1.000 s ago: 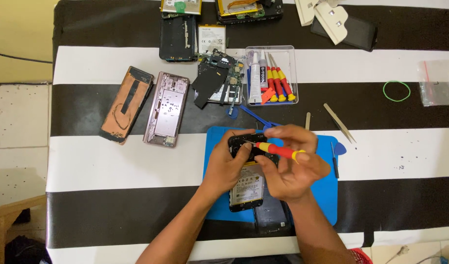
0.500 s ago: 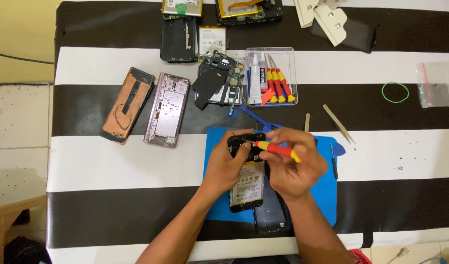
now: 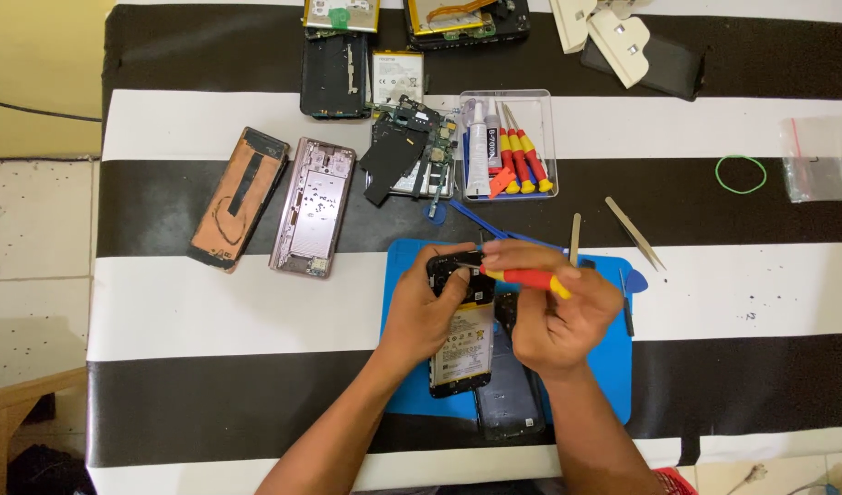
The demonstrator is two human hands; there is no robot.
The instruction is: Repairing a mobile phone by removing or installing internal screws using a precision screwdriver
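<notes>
An opened phone (image 3: 461, 344) with its battery showing lies on a blue work mat (image 3: 613, 362). My left hand (image 3: 426, 307) grips the phone's top end from the left, fingers on the black upper part. My right hand (image 3: 558, 316) holds a red and yellow screwdriver (image 3: 522, 278), its tip pointing left onto the top of the phone. A dark back cover (image 3: 508, 394) lies on the mat just right of the phone, partly under my right wrist.
The table has a black and white striped cloth (image 3: 210, 302). A pink phone frame (image 3: 313, 206) and orange-backed panel (image 3: 238, 197) lie left. A clear tray (image 3: 508, 147) holds screwdrivers and glue. Tweezers (image 3: 634, 233), a green rubber band (image 3: 741, 173) and a small plastic bag (image 3: 817, 165) lie right.
The hands and the screwdriver have stayed at the top of the phone, with only slight shifts of the fingers.
</notes>
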